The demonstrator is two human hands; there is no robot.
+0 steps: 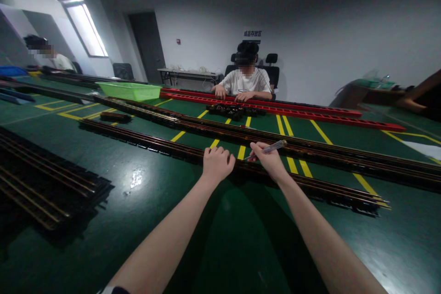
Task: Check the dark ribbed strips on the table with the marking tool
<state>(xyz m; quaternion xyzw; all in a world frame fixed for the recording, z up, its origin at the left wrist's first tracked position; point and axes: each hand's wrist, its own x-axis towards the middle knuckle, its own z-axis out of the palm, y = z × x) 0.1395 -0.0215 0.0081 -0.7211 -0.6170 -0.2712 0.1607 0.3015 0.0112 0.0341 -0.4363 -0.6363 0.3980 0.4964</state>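
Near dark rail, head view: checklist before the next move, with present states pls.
1. Left hand on the near dark rail: ok, fingers curled at it.
2. Slim translucent-handled tool in the right hand: ok, thin end angled down toward the rail near the left hand.
3. Tool tip seated on the rail: cannot tell, too small and dark.
4. Rail steadied at its ends: not ok, both hands are near the middle.
5. Gap to the longer dark rail behind: ok, green tabletop shows between them.
6. Co-worker's hands clear: ok, across the table by the red ladder-like frame.
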